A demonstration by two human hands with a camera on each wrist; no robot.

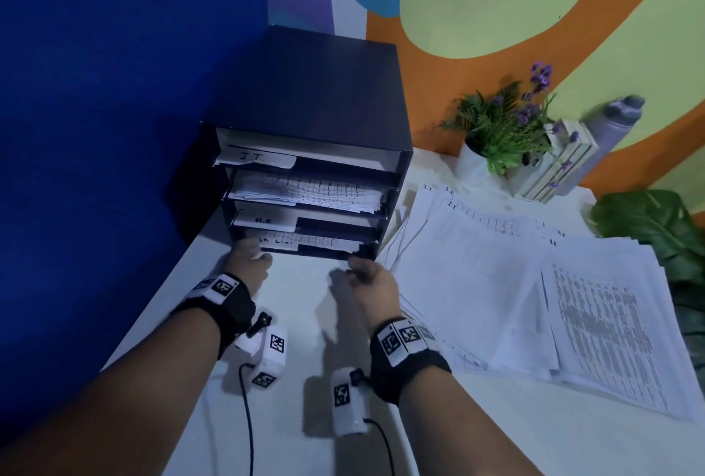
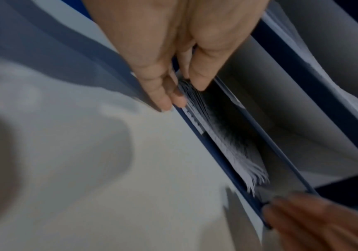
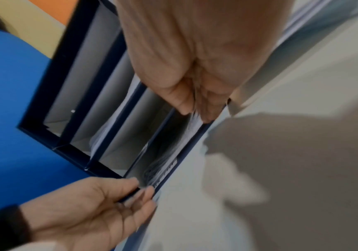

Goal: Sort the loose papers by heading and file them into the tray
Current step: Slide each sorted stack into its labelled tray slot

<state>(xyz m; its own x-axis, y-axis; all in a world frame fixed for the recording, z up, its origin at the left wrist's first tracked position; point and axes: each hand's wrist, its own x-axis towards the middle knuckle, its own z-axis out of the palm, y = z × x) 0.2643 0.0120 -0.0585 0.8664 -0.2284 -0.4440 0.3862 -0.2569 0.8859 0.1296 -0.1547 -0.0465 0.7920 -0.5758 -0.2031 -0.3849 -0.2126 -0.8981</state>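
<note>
My left hand pinches the left end of the sheets in the tray's bottom slot, thumb above and fingers below, while my right hand pinches their right end at the slot's front edge. Those sheets lie flat inside, under the slots tagged H.R and I.T. The loose papers lie fanned on the bench just right of the tray.

An office corner: ahead of the hands a dark filing tray with labelled slots stands on a white worktop; printed papers and a potted plant lie to their right.
</note>
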